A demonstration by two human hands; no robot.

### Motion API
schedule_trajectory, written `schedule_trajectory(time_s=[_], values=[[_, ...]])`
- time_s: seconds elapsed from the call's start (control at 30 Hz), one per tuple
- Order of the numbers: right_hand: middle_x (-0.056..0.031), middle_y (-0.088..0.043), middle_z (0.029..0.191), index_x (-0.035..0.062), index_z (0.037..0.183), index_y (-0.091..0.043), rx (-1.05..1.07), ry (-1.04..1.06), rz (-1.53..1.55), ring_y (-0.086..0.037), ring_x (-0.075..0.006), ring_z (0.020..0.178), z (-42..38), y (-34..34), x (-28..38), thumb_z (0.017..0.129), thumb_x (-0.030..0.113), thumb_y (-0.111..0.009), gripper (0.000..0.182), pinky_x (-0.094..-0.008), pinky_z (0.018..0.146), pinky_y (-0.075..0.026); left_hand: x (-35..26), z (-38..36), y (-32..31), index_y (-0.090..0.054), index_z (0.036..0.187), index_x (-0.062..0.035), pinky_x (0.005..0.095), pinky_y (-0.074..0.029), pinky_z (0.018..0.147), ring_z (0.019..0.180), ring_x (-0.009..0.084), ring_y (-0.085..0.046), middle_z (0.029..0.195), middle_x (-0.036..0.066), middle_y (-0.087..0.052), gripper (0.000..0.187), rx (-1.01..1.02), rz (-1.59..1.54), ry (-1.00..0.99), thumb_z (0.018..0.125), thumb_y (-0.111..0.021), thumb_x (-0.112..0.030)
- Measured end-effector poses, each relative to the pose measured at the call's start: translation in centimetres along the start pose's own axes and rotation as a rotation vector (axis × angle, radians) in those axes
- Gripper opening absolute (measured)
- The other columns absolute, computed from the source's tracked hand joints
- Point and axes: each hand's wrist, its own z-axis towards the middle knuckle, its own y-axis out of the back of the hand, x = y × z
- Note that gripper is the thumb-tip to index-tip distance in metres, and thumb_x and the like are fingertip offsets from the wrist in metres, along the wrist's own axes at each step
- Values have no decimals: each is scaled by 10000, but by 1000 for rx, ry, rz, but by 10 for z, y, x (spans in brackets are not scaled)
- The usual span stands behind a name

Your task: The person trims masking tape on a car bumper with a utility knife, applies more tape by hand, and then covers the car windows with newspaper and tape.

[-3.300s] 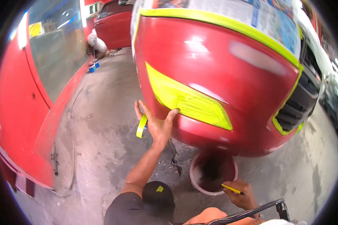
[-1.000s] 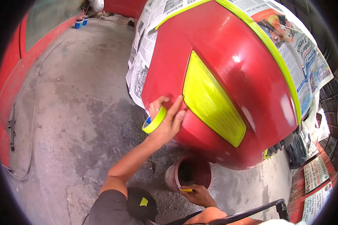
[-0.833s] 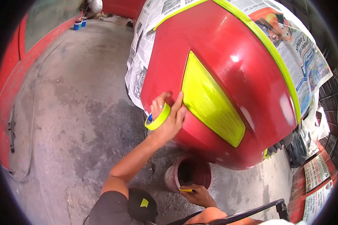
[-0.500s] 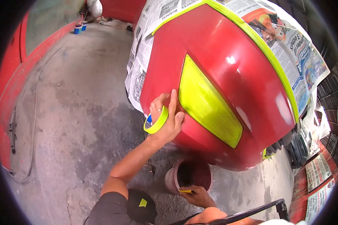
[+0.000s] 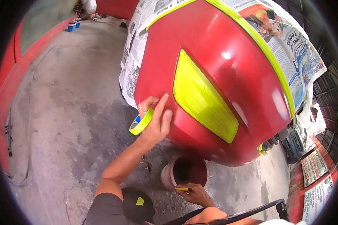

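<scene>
A roll of bright yellow-green masking tape point(image 5: 142, 122) hangs around the outer fingers of my left hand point(image 5: 154, 125). That hand's index finger and thumb stretch out against the red bumper point(image 5: 154, 71), just left of a panel covered in yellow-green tape point(image 5: 204, 95). Lower down, my right hand point(image 5: 197, 195) is closed on a small yellow tool with a dark part point(image 5: 183, 189), which looks like a utility knife; the fingers cover much of it. The right hand is at the near rim of a pinkish bucket point(image 5: 168, 175) with a dark inside.
Taped newspaper point(image 5: 289, 56) borders the bumper. A dark rounded thing point(image 5: 133, 212) bearing a scrap of tape is close to my left arm. Blue cans point(image 5: 71, 26) stand on the concrete floor point(image 5: 71, 97) by the red wall. Printed signs point(image 5: 314, 168) are at lower right.
The whole view has shifted slightly, so the bumper and bucket appear a little further left and up. My left hand sits slightly lower on the bumper. Both hands keep what they hold.
</scene>
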Motion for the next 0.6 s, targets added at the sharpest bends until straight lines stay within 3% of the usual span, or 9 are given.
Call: schedule_trajectory(time_s=[0.1, 0.17, 0.2, 0.3, 0.33, 0.43, 0.6], values=[[-153, -752, 968, 95, 1111, -762, 11, -20, -42, -722, -323, 823, -1, 1, 2, 877, 207, -770, 260, -378, 733, -567, 6, 6, 2, -683, 1303, -94, 428, -383, 962, 1096, 313, -452, 1179, 167, -511, 385, -7, 131, 50, 918, -688, -98], [-151, -751, 968, 99, 1121, -756, 5, -31, -46, -717, -332, 832, 0, 2, 6, 880, 197, -765, 261, -388, 739, -565, 6, 11, 0, -685, 1304, -103, 441, -388, 940, 1124, 318, -453, 1169, 170, -519, 390, -34, 177, -36, 921, -717, -166], [-151, -751, 968, 99, 1121, -756, 12, -33, -49, -717, -332, 832, 2, 3, 9, 880, 197, -765, 261, -388, 739, -565, 6, 9, -3, -684, 1292, -124, 464, -416, 883, 1057, 352, -510, 1178, 193, -530, 445, -33, 221, -113, 869, -776, -228], [-156, -748, 956, 97, 1114, -753, 24, 6, -70, -713, -340, 842, 6, 3, 14, 877, 181, -763, 251, -395, 739, -566, 4, -4, -17, -661, 1325, -133, 483, -420, 866, 1065, 372, -523, 1216, 204, -528, 522, 74, 230, -132, 856, -783, -328], [-158, -747, 954, 96, 1112, -751, 24, 19, -67, -711, -344, 848, 6, 2, 12, 877, 175, -762, 248, -398, 738, -565, 6, -11, -23, -619, 1374, -113, 497, -421, 850, 1073, 382, -532, 1254, 214, -524, 636, 74, 257, -162, 845, -766, -436], [-149, -751, 960, 105, 1121, -757, 23, 32, -68, -725, -316, 841, 7, -4, 2, 878, 180, -776, 255, -380, 722, -575, -9, -18, -20, -602, 1382, -27, 491, -402, 909, 1104, 385, -497, 1278, 241, -493, 688, 150, 253, -142, 858, -759, -443], [-135, -757, 982, 112, 1129, -765, 45, -6, -78, -744, -269, 851, 11, -2, 3, 885, 187, -788, 257, -360, 714, -586, -8, -12, -24, -598, 1366, -1, 500, -412, 897, 1110, 381, -504, 1268, 226, -499, 715, 125, 295, -186, 847, -754, -467]])
